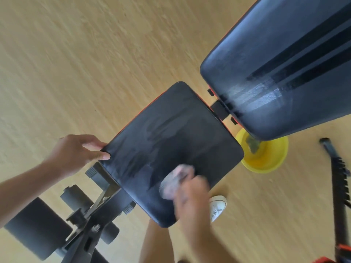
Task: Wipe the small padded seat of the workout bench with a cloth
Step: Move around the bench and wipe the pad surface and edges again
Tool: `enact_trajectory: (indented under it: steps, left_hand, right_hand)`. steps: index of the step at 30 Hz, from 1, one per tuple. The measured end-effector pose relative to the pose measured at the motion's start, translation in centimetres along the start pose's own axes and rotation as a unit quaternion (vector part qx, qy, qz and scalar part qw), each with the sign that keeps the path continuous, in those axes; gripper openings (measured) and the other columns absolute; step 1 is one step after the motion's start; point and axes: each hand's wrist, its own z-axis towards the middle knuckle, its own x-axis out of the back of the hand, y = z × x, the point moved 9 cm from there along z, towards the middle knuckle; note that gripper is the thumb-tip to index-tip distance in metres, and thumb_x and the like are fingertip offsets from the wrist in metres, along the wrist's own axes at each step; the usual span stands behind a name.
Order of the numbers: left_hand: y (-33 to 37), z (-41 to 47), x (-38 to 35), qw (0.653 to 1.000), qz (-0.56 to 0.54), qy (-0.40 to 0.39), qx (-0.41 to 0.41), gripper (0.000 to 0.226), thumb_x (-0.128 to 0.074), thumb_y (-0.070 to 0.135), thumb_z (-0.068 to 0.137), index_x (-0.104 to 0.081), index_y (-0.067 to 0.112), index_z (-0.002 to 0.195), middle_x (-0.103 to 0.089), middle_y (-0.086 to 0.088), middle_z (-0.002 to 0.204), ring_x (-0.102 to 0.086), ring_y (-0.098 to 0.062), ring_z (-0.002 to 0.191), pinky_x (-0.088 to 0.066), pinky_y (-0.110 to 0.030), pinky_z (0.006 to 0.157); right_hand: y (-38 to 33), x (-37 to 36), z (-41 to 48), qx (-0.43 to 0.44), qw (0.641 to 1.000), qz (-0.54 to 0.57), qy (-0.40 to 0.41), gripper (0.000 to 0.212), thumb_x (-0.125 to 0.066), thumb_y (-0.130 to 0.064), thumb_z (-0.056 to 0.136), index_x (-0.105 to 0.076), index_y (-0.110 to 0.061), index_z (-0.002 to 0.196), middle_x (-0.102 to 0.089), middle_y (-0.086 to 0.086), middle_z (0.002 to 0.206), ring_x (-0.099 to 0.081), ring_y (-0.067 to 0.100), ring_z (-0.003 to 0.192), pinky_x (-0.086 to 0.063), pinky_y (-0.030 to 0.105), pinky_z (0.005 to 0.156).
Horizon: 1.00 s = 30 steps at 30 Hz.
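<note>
Right hand (191, 192), cloth (176, 181) on seat (171, 133)

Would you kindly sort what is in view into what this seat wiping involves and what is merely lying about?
In use: small padded seat, cloth, right hand, left hand.

Lying about: long back pad, yellow bowl, foam rollers, white shoe.

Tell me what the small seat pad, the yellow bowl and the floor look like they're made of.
Seat pad: probably vinyl or faux leather, smooth with a dull sheen and damp wipe streaks. Yellow bowl: likely plastic, uniformly bright and glossy. Floor: light wood-grain planks, either laminate or wood.
</note>
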Motion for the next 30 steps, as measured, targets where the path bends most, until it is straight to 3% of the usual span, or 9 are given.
enact_trajectory:
  steps: [3, 5, 7, 9, 11, 15, 18, 25, 30]
  left_hand:
    - [0.0, -0.1, -0.2, 1.000, -0.001, -0.004, 0.000, 0.019, -0.089, 0.035, 0.073, -0.080, 0.032, 0.089, -0.074, 0.023, 0.088, -0.068, -0.004, 0.089, -0.045, -0.013, 0.057]
    - [-0.1, -0.1, -0.2, 1.000, -0.018, -0.003, 0.002, 0.016, -0.089, 0.035, 0.073, -0.079, 0.033, 0.085, -0.075, 0.028, 0.082, -0.071, -0.013, 0.090, -0.044, -0.008, 0.051]
    - [-0.1, 0.2, -0.5, 1.000, -0.026, -0.001, 0.002, 0.015, -0.089, 0.034, 0.073, -0.078, 0.034, 0.083, -0.075, 0.026, 0.083, -0.071, -0.021, 0.093, -0.046, -0.010, 0.054]
    - [0.1, 0.4, -0.5, 0.999, -0.039, 0.003, 0.002, 0.014, -0.090, 0.032, 0.072, -0.078, 0.038, 0.076, -0.076, 0.023, 0.085, -0.069, -0.016, 0.092, -0.044, -0.013, 0.064]
    - [0.5, 0.5, -0.6, 0.999, -0.052, -0.002, 0.002, 0.024, -0.091, 0.032, 0.071, -0.076, 0.051, 0.071, -0.075, 0.023, 0.083, -0.065, -0.004, 0.088, -0.043, -0.014, 0.067]
    - [0.2, 0.9, -0.7, 0.999, -0.044, -0.003, 0.009, 0.020, -0.091, 0.035, 0.070, -0.077, 0.045, 0.081, -0.074, 0.031, 0.079, -0.061, 0.005, 0.088, -0.041, -0.018, 0.071]
    - [0.1, 1.1, -0.9, 0.999, -0.044, -0.009, 0.011, 0.016, -0.091, 0.033, 0.070, -0.078, 0.033, 0.079, -0.069, 0.040, 0.080, -0.063, 0.004, 0.088, -0.042, -0.019, 0.070]
    - [-0.5, 1.2, -1.0, 0.996, -0.081, -0.003, 0.021, 0.017, -0.094, 0.028, 0.066, -0.082, 0.028, 0.078, -0.075, 0.027, 0.075, -0.064, 0.002, 0.089, -0.042, -0.021, 0.073]
    - [-0.3, 1.1, -0.8, 0.996, -0.082, -0.009, 0.030, 0.021, -0.096, 0.026, 0.064, -0.082, 0.025, 0.079, -0.078, 0.017, 0.074, -0.067, 0.000, 0.086, -0.043, -0.018, 0.072]
  right_hand:
    - [-4.2, -10.3, -8.2, 0.158, 0.971, 0.029, -0.178, 0.014, -0.040, -0.052, 0.098, -0.049, -0.047, 0.107, -0.043, -0.010, 0.093, -0.052, 0.018, 0.082, -0.049, 0.037, 0.074]
    - [-7.5, -3.0, -4.1, 0.251, 0.955, -0.033, -0.157, 0.022, -0.047, -0.033, 0.090, -0.041, -0.042, 0.108, -0.046, -0.005, 0.076, -0.044, 0.018, 0.063, -0.033, 0.025, 0.054]
    - [-7.8, 5.9, 2.8, 0.174, 0.981, -0.042, -0.078, 0.037, -0.062, -0.011, 0.076, -0.044, -0.029, 0.104, -0.029, -0.009, 0.056, -0.036, 0.018, 0.049, -0.018, 0.023, 0.044]
    - [-1.2, 11.4, 5.8, 0.025, 0.994, -0.010, 0.103, 0.021, -0.076, -0.001, 0.082, -0.058, -0.008, 0.090, -0.044, 0.004, 0.061, -0.049, 0.028, 0.061, -0.037, 0.029, 0.049]
    - [1.6, 10.3, 3.5, -0.104, 0.991, 0.011, 0.086, 0.015, -0.077, 0.000, 0.083, -0.062, -0.001, 0.079, -0.055, 0.011, 0.076, -0.054, 0.033, 0.073, -0.047, 0.038, 0.061]
    - [-7.5, 2.2, -7.0, 0.103, 0.984, -0.004, -0.143, 0.018, -0.073, -0.003, 0.068, -0.065, -0.019, 0.071, -0.044, -0.007, 0.068, -0.056, 0.017, 0.058, -0.042, 0.024, 0.049]
    - [-9.1, 1.7, -7.3, 0.247, 0.959, -0.021, -0.139, 0.027, -0.071, 0.001, 0.069, -0.061, -0.024, 0.071, -0.045, -0.005, 0.072, -0.041, 0.013, 0.057, -0.031, 0.024, 0.052]
    - [2.4, 11.5, 3.9, -0.103, 0.988, 0.072, 0.092, 0.008, -0.072, -0.001, 0.090, -0.067, 0.004, 0.087, -0.054, 0.014, 0.080, -0.049, 0.031, 0.076, -0.042, 0.034, 0.065]
    - [-13.6, 5.5, 2.3, 0.116, 0.985, 0.128, -0.017, 0.015, -0.062, -0.003, 0.089, -0.069, -0.009, 0.101, -0.048, 0.000, 0.082, -0.044, 0.017, 0.075, -0.046, 0.027, 0.064]
